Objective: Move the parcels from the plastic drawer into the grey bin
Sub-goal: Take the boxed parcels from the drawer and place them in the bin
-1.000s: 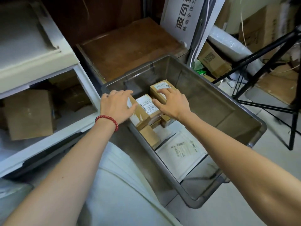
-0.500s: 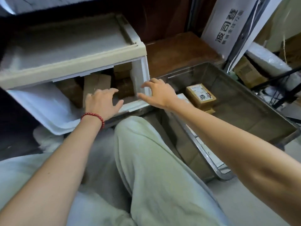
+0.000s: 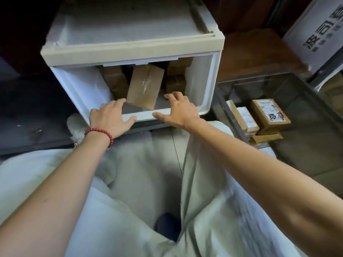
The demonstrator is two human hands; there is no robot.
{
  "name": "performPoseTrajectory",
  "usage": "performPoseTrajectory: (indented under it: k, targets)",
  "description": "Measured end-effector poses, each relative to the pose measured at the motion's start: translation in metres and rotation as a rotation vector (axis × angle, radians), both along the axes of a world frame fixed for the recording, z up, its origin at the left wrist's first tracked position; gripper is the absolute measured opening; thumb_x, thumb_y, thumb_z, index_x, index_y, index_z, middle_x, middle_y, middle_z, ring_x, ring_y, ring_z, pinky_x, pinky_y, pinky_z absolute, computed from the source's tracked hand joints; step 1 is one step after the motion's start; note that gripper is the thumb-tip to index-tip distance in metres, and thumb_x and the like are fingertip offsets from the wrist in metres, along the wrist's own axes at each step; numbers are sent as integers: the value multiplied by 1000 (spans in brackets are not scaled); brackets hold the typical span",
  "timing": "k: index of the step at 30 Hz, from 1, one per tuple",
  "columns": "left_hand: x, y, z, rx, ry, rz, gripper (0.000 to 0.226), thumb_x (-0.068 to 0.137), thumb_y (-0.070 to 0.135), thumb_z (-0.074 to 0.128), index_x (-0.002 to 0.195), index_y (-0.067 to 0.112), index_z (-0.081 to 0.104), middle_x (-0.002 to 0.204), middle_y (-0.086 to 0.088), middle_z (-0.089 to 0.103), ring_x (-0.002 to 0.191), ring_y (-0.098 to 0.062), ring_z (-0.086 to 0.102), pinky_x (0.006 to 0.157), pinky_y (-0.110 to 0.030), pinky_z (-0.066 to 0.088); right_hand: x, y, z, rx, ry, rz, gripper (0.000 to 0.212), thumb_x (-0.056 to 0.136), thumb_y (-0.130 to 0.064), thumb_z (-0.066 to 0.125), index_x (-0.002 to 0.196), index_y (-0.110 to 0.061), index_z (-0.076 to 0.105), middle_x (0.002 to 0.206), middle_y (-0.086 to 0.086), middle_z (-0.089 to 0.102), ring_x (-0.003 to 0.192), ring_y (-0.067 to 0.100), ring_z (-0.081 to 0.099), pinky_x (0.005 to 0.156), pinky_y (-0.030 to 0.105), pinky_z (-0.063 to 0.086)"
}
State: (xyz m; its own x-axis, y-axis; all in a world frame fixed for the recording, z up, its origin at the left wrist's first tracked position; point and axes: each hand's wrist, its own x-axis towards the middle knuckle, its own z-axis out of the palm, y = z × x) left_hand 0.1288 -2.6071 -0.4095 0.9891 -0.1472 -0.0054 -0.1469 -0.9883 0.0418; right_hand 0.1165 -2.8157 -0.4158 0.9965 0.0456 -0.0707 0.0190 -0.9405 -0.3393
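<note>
Left hand (image 3: 109, 117) and right hand (image 3: 178, 110) are resting at the drawer (image 3: 144, 115) lip, fingers spread, gripping nothing. A tilted parcel (image 3: 145, 87) is leaning inside the drawer between them; contact unclear. Other parcels (image 3: 115, 80) behind are sitting half hidden in shadow. The bin (image 3: 315, 93), cut off at right, is holding boxes (image 3: 269, 114).

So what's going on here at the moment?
A person is emptying cardboard parcels from a white plastic drawer into the grey bin on their right. Right now the left hand and right hand are both at the drawer's front edge, fingers spread, on either side of a tilted brown parcel. Neither hand holds anything yet. Several labelled parcels already lie in the bin, and more sit further back in the drawer.
</note>
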Motion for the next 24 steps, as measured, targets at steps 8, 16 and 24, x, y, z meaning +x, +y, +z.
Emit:
performPoseTrajectory:
  k: [8, 16, 24]
  targets:
    - [53, 1, -36, 1, 104, 39, 77, 88, 56, 52, 149, 18, 25, 145, -11, 42, 128, -34, 43, 96, -46, 38, 48, -6, -38, 81, 97, -58, 86, 85, -63, 56, 151, -20, 22, 156, 5, 26, 140, 28, 31, 106, 45, 38]
    - [103, -3, -63, -14, 131, 60, 84, 85, 61, 54, 150, 19, 21, 143, -17, 43, 125, -39, 46, 96, -48, 42, 97, 7, -67, 118, 123, -76, 84, 87, -60, 56, 152, -17, 23, 151, 10, 32, 137, 29, 36, 107, 45, 38]
    - [124, -7, -90, -434, 223, 180, 77, 86, 50, 62, 146, 14, 30, 134, -13, 54, 123, -35, 50, 99, -40, 45, 121, 26, -77, 656, 220, -242, 65, 89, -40, 65, 141, -12, 39, 136, 6, 55, 124, 23, 52, 94, 23, 40]
